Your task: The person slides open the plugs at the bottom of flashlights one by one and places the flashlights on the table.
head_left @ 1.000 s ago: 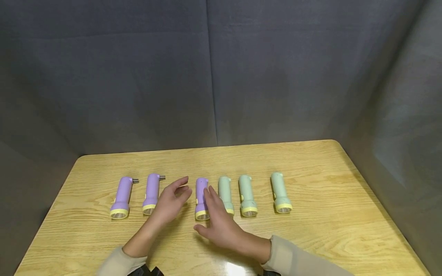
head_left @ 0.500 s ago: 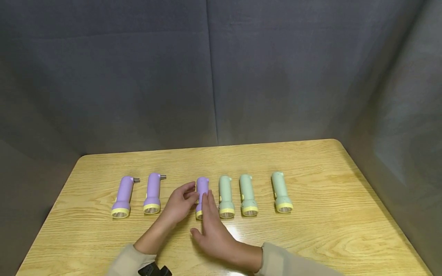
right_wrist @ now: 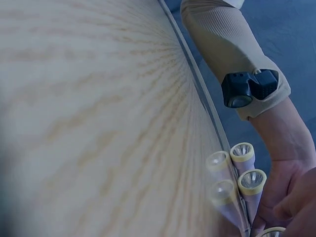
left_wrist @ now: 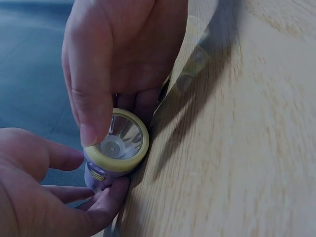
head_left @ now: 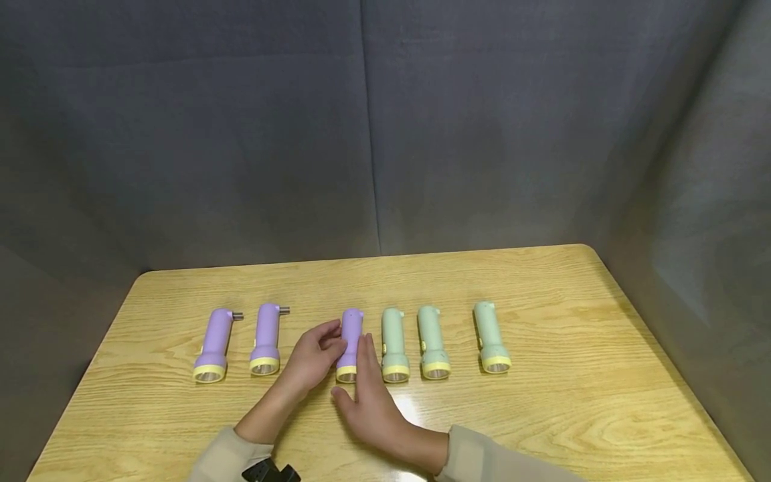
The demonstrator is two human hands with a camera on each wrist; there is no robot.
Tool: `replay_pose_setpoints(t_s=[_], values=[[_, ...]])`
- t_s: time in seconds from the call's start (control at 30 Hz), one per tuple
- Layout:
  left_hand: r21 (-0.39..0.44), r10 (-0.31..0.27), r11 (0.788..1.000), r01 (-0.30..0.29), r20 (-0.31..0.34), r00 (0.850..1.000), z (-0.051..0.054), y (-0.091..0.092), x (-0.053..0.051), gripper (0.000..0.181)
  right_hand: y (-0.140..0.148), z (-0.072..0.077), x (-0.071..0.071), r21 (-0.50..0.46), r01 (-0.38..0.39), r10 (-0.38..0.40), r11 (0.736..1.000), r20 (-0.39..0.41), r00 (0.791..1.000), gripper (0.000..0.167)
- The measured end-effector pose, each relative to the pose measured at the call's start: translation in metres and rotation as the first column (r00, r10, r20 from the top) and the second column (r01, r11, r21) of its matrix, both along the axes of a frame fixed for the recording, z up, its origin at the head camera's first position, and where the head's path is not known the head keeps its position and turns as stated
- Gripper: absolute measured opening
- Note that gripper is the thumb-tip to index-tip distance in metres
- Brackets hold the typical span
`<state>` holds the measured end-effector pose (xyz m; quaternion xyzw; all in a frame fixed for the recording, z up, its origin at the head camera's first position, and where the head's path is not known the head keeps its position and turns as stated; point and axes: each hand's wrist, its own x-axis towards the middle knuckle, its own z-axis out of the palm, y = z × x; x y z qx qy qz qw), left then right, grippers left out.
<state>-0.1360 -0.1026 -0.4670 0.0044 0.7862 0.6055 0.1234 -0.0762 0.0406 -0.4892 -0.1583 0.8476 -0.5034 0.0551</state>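
A purple flashlight [head_left: 351, 337] with a yellow rim lies on the table between my two hands, its lens end toward me. My left hand [head_left: 313, 356] is along its left side, fingers loosely bent and touching the body. On the right side, my right hand [head_left: 375, 405] lays its straight fingers against it. In the left wrist view, the flashlight's lens [left_wrist: 116, 143] faces the camera; the right hand [left_wrist: 116, 54] is above it and the left hand [left_wrist: 44, 187] below. Only a sliver of its rim [right_wrist: 271, 232] shows in the right wrist view.
Farther left lie two purple flashlights [head_left: 265, 338] [head_left: 213, 345] with metal plug prongs sticking out. Several pale green flashlights [head_left: 394, 345] lie to the right, one set apart [head_left: 490, 337]. The wooden table [head_left: 590, 375] ends at a dark grey curtain [head_left: 253, 154].
My left hand has moved right to the middle purple flashlight. My right hand has moved slightly left, off the nearest green one. The purple flashlight's lens end has shifted slightly left.
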Motion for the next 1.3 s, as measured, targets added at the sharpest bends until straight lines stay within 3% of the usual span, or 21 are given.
replay_pose_setpoints(t_s=[0.37, 1.13, 1.3], values=[[0.013, 0.006, 1.0, -0.006, -0.001, 1.0, -0.0002, 0.0017, 0.0004, 0.048, -0.0014, -0.0023, -0.0024, -0.089, 0.031, -0.032, 0.996, -0.003, 0.999, 0.075], [0.128, 0.024, 0.991, -0.03, 0.049, 0.999, -0.0078, -0.0014, -0.0019, 0.046, -0.003, -0.0038, -0.0021, -0.054, 0.068, -0.071, 0.996, -0.058, 0.996, 0.065], [0.149, 0.03, 0.988, -0.04, 0.067, 0.997, -0.0082, -0.0053, -0.0016, 0.045, -0.0017, -0.0029, -0.0027, -0.077, 0.079, -0.082, 0.994, -0.038, 0.996, 0.065]])
